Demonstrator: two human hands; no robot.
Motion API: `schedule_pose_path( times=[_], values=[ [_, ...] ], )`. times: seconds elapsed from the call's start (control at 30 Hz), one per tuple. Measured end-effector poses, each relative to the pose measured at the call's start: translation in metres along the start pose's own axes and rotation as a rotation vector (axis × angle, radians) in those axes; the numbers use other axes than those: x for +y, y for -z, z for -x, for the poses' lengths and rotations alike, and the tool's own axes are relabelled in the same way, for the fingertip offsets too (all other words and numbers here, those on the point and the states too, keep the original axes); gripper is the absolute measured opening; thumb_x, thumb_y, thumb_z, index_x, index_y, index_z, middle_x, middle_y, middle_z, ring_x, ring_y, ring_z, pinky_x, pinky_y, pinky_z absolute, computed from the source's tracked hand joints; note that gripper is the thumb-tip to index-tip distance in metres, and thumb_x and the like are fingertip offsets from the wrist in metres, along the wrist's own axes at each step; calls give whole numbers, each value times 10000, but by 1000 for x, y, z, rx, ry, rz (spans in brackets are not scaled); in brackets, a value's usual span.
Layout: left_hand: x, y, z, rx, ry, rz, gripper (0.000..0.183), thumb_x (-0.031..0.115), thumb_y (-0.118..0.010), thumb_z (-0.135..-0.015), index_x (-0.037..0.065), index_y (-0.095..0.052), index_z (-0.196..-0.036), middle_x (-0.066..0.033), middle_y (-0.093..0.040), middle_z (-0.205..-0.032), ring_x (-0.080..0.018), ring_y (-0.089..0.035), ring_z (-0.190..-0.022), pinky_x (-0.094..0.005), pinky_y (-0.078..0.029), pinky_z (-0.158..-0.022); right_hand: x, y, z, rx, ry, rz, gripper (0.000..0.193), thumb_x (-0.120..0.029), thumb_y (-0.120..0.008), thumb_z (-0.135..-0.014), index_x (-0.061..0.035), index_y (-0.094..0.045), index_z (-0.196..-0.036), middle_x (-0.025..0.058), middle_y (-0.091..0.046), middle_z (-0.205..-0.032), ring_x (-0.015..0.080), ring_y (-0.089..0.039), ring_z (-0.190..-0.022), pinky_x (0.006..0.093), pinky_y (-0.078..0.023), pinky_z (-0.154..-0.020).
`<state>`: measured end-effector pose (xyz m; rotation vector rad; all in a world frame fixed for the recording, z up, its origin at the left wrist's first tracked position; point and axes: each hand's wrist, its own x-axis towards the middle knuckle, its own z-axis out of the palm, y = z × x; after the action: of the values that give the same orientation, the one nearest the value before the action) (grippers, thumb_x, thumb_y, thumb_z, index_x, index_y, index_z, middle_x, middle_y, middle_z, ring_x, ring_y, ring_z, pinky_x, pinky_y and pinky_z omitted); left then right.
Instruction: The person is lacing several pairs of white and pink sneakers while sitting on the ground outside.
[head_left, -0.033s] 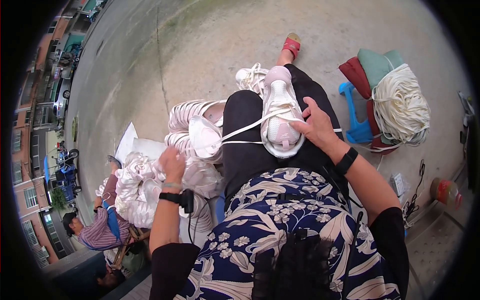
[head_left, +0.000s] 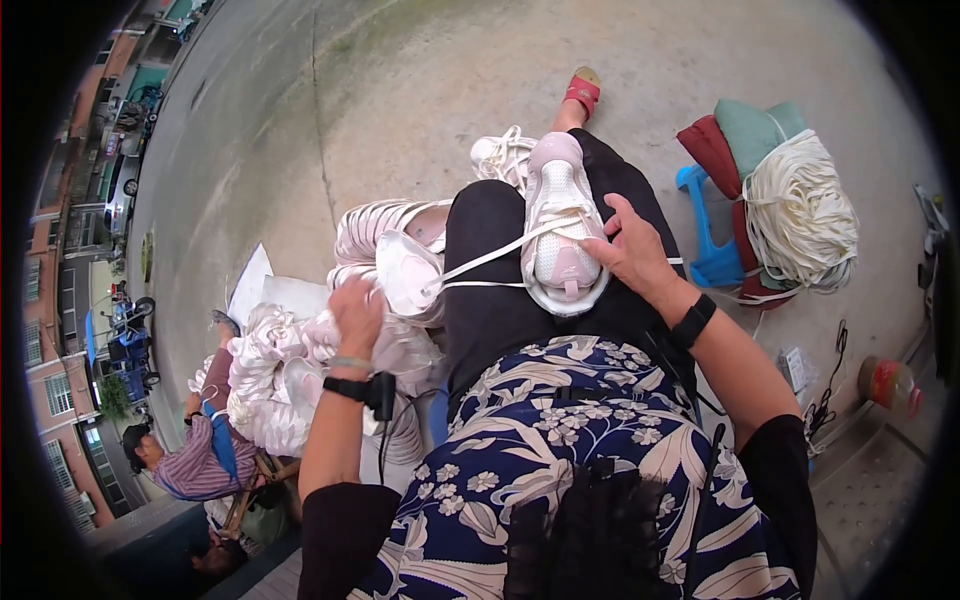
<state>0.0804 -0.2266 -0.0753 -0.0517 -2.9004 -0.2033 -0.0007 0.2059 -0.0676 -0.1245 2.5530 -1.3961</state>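
A pale pink and white sneaker (head_left: 560,262) rests on my lap, toe pointing away from me. My right hand (head_left: 640,252) holds its right side near the collar, thumb on the edge and index finger raised; the lower fingers are partly hidden. A white shoelace (head_left: 490,264) stretches left from the sneaker in two strands toward my left hand (head_left: 357,318). That hand is slightly blurred and closed on the lace, whose end is hard to make out against the pale shoe pieces (head_left: 408,272) beside it.
A heap of pale shoe pieces (head_left: 275,385) lies to my left. Another laced sneaker (head_left: 500,158) sits beyond my knees. On the right, a bundle of cream laces (head_left: 803,212) lies by a blue stool (head_left: 712,235). A seated person (head_left: 200,450) is at the far left.
My left hand has moved slightly right and up, closer to the sneaker. My right hand and the sneaker stay where they were.
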Motion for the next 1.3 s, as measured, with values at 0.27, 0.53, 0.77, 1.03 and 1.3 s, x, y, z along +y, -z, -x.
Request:
schedule_pose_path(
  times=[0.27,0.53,0.77,1.03,1.3],
  values=[
    [191,-4,-91,-77,-454,531,360,90,-650,-705,57,-578,-1056,-126,-575,-1091,-304,-536,-1014,-393,-377,-906,-1,-10,-26,36,180,-93,338,-235,-629,-801,-59,-566,-1083,105,-555,-870,219,-559,-737,336,-458,-696],
    [215,-20,-91,-219,-466,479,385,123,-646,-716,74,-563,-1089,-124,-559,-1106,-304,-541,-1011,-393,-387,-883,-3,-15,-36,63,246,-69,240,-216,-656,-770,-56,-570,-926,107,-542,-848,249,-552,-765,336,-450,-696],
    [221,-27,-89,-213,-422,505,333,80,-611,-724,76,-564,-1054,-133,-550,-1054,-319,-551,-915,-390,-438,-789,-8,-11,-41,-7,178,-20,213,-226,-670,-762,-40,-574,-799,111,-528,-813,249,-541,-771,351,-436,-673],
    [219,-25,-86,-210,-430,531,315,64,-601,-727,64,-561,-1040,-148,-543,-1039,-330,-550,-897,-391,-455,-777,12,-11,-41,7,90,-39,246,-262,-650,-776,-27,-582,-757,128,-565,-778,272,-567,-740,363,-447,-664],
    [225,-13,-91,-238,-183,565,235,155,-609,-792,61,-590,-1007,-168,-614,-812,-346,-599,-777,-392,-476,-678,9,-5,-48,-58,10,49,358,-380,-660,-749,-27,-613,-709,137,-602,-747,283,-600,-732,379,-450,-650]
  ],
)
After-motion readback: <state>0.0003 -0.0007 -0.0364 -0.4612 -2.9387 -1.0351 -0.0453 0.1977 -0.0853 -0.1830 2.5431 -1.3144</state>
